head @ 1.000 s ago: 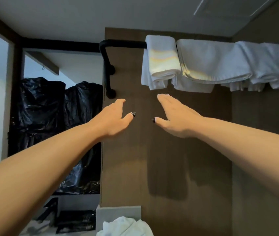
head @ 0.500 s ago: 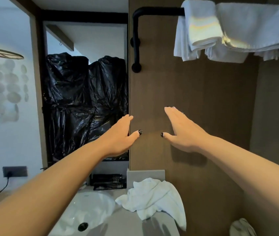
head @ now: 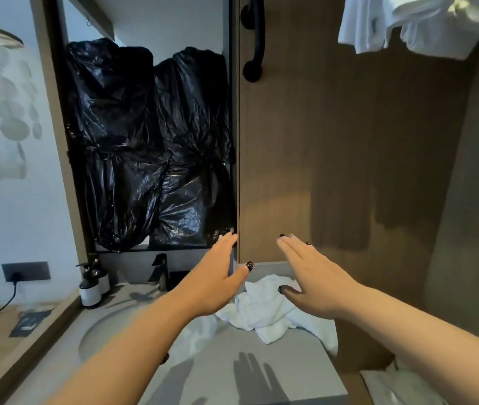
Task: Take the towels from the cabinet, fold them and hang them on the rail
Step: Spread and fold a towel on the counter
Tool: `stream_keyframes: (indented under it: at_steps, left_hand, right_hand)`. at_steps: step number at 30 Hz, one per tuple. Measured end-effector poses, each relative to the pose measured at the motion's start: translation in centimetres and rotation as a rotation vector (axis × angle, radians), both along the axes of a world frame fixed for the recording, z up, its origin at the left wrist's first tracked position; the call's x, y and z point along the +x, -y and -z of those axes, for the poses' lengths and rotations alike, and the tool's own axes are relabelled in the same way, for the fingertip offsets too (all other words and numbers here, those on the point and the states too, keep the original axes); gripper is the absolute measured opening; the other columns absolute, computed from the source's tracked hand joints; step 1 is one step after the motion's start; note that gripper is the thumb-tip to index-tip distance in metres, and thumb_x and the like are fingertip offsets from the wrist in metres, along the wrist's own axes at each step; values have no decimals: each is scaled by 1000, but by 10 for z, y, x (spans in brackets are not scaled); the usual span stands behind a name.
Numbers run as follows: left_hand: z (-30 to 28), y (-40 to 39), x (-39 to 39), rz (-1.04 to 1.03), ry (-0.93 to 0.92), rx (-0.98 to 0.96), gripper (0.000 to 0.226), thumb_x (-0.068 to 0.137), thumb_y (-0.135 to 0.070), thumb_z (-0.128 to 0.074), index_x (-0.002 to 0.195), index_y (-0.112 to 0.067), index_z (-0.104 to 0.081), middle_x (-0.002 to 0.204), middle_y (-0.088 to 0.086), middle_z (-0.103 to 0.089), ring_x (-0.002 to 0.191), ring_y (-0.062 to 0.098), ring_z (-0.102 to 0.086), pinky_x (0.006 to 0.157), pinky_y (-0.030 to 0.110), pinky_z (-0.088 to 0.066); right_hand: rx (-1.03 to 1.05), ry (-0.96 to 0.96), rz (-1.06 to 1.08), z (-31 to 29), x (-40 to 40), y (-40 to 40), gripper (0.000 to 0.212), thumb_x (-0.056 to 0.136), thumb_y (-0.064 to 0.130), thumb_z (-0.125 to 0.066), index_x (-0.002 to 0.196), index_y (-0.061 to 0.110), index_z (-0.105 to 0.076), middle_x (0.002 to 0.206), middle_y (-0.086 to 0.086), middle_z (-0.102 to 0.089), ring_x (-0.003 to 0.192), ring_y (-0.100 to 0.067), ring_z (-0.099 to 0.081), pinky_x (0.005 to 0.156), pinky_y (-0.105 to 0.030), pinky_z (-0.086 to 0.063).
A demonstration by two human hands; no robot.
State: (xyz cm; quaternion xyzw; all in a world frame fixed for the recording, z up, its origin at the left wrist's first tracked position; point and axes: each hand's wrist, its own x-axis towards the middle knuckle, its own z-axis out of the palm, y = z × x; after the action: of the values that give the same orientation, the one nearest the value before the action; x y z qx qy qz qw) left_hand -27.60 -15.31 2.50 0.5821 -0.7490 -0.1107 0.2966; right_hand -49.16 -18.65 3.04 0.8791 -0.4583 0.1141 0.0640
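Left hand (head: pixel 213 283): fingers flat, spread, empty, above crumpled towel (head: pixel 273 309)
Right hand (head: pixel 315 280): fingers extended, empty, over that towel

Wall: a brown wood-grain panel (head: pixel 349 141) is filling the right side.
Mirror: black plastic bags (head: pixel 150 141) are covering it.
Table: a grey top (head: pixel 232 375) is holding a round sink (head: pixel 106 331).
Light: shadows are falling on the table.

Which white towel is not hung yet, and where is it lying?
The crumpled towel on the grey counter, below both open hands. It lies unfolded in a heap, while the other towels hang from above at the top right.
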Motion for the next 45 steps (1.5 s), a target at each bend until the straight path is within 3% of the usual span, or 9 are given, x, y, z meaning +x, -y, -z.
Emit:
stream_keyframes:
  at_steps: [10, 15, 18, 19, 22, 28, 34, 38, 45]
  left_hand:
    - [80, 54, 6, 42, 10, 140, 69, 103, -40, -42, 158, -26, -3, 165, -12, 3, 149, 2, 4, 112, 15, -1]
    - [114, 98, 0, 40, -48, 217, 67, 103, -37, -45, 156, -26, -7, 163, -12, -6, 150, 6, -2, 110, 12, -4]
    - [138, 134, -6, 33, -94, 269, 65, 102, -34, -48, 156, -24, -11, 149, -22, -15, 144, 4, -19, 101, -5, -5]
    - [147, 148, -8, 26, -102, 290, 65, 102, -34, -49, 155, -24, -13, 149, -23, -16, 141, 4, -24, 104, -3, -11]
    - [178, 186, -15, -15, -96, 351, 71, 100, -38, -50, 157, -20, -11, 163, -8, -12, 149, 12, -18, 120, 26, -18]
    - [233, 247, -31, -118, -28, 443, 70, 101, -35, -50, 157, -18, -11, 166, 1, -6, 152, 18, -2, 120, 28, -6]
    - [280, 284, -49, -167, -9, 509, 61, 99, -34, -56, 151, -20, -28, 163, 0, -19, 150, 21, -17, 122, 32, -15]
    - [305, 281, -60, -221, -66, 394, 48, 95, -26, -63, 139, -22, -46, 153, -4, -37, 141, 18, -35, 107, 15, -21]
    - [325, 278, -70, -354, -64, 213, 20, 83, -24, -76, 97, -17, -63, 130, -1, -56, 110, 22, -58, 84, 30, -53]
  right_hand:
    - [156, -70, 54, 85, -24, 62, 80, 99, 44, -46, 157, 17, 4, 165, 1, 3, 152, -18, 3, 112, -23, 7]
    - [261, -81, 107, 121, -38, 111, 80, 100, 43, -44, 157, 18, 6, 165, 0, 6, 152, -18, 3, 120, -30, -1]
    - [310, -63, 113, 143, -47, 150, 79, 100, 42, -44, 157, 18, 5, 165, -1, 6, 152, -18, 3, 120, -30, -1]
    - [332, -57, 117, 151, -51, 165, 80, 100, 43, -45, 157, 18, 5, 165, -2, 6, 152, -19, 3, 120, -30, -2]
    - [401, -31, 126, 176, -61, 206, 83, 100, 42, -49, 157, 18, 6, 165, -1, 8, 152, -19, 3, 120, -30, -3]
    - [491, 17, 111, 211, -77, 278, 83, 99, 40, -50, 156, 15, 5, 165, -1, 7, 152, -17, 3, 123, -33, -10]
    - [545, 35, 61, 233, -77, 321, 82, 99, 37, -50, 157, 15, 3, 165, -1, 7, 152, -17, 4, 123, -31, -9]
    - [558, 63, 21, 240, -65, 323, 74, 98, 28, -50, 157, 16, -6, 165, -2, 4, 152, -18, 2, 122, -32, -11]
    - [467, 4, -74, 267, -43, 317, 70, 99, 26, -48, 156, 31, -7, 165, 2, 6, 152, -21, 2, 122, -33, -12]
